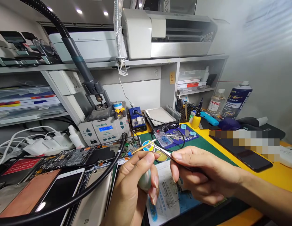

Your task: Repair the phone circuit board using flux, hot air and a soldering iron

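Observation:
My left hand (136, 179) is closed, its curled fingers around a pale green rounded object (145, 182) that is mostly hidden. Just beyond its fingertips shows a thin wooden stick (143, 146) with a pale tip; whether the hand grips it I cannot tell. Steel tweezers (163, 150) are pinched in my right hand (199, 172), pointing left, their tips close to the stick's pale end. Beneath both hands lies a white and blue printed sheet (166, 191) on a green mat (210, 147). A small round tin (161, 156) sits behind the tweezers.
A grey hot-air station (108, 130) stands behind left, its black hose (98, 185) arching over several phones (63, 191). Farther back are a heating plate (161, 117) and a yellow bottle (196, 120). A black phone (244, 153) lies right, near a spray can (236, 100).

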Demonstrator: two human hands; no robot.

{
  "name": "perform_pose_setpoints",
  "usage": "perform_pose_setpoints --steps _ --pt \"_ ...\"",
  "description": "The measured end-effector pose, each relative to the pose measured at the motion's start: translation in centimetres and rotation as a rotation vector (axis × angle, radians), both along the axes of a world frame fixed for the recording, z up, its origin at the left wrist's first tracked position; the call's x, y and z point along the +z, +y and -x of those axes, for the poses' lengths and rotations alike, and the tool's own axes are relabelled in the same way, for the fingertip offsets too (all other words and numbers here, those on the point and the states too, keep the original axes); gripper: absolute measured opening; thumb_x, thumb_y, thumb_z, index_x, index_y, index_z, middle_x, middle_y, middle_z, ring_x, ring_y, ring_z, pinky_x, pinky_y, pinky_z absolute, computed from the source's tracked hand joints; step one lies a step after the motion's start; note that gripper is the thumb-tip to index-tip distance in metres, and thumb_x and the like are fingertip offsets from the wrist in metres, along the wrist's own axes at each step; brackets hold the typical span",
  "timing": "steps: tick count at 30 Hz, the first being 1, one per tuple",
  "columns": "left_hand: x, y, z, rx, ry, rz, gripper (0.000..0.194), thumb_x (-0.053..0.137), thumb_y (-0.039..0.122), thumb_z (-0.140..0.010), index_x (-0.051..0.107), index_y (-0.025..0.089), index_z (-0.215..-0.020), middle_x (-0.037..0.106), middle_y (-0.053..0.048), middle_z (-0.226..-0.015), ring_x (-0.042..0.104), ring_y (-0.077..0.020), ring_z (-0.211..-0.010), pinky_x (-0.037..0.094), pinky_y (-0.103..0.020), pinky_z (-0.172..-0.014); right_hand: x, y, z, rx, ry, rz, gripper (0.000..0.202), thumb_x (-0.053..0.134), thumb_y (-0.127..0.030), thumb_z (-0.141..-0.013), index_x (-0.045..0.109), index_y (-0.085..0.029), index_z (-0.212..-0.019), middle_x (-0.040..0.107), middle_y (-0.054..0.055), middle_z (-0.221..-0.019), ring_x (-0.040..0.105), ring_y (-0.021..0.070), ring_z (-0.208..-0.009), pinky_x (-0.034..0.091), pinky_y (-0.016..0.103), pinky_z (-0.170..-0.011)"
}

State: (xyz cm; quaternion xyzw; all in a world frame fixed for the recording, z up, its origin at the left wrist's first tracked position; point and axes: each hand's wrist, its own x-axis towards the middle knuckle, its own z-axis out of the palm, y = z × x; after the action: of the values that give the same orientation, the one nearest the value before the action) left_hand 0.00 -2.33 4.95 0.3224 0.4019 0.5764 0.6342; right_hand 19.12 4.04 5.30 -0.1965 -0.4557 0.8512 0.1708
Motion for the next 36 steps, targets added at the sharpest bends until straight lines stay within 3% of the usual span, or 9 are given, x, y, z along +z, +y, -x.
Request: perform_pose_setpoints --steps 9,26,36 --pt "0.2 -0.3 -0.2 -0.025 0.003 0.027 0.034 0.078 0.048 -0.081 0.069 0.017 -0.089 0.053 0.004 -0.053 0.04 -0.0072 -0.045 0.037 -0.019 -0.044 0.0 -0.5 0.6 -0.038 -0.007 -0.018 0.039 0.069 -0.052 -0.096 0.073 -0.014 -0.089 0.033 -0.013 -0.047 0.019 0.0014 -0.031 0.03 0.011 -0.029" --pt "-1.7 0.5 0.6 0.18 0.256 -0.06 0.037 0.083 0.051 -0.077 0.069 0.018 -0.072 0.057 0.003 -0.06 0.047 -0.0077 -0.053 0.04 -0.018 -0.048 0.1 -0.8 1.1 -0.228 -0.201 -0.372 0.049 0.064 -0.064 -0.095 0.064 -0.017 -0.084 0.029 -0.014 -0.043 0.021 0.0022 -0.031 0.028 0.013 -0.032" --pt "-1.0 0.8 0.6 0.158 0.279 -0.087 0.038 0.078 0.048 -0.081 0.066 0.017 -0.064 0.051 0.003 -0.058 0.044 -0.0082 -0.055 0.04 -0.019 -0.049 -0.2 -0.8 1.2 -0.264 -0.246 -0.423 0.051 0.062 -0.068 -0.093 0.064 -0.017 -0.084 0.03 -0.014 -0.044 0.02 0.004 -0.033 0.026 0.017 -0.032"
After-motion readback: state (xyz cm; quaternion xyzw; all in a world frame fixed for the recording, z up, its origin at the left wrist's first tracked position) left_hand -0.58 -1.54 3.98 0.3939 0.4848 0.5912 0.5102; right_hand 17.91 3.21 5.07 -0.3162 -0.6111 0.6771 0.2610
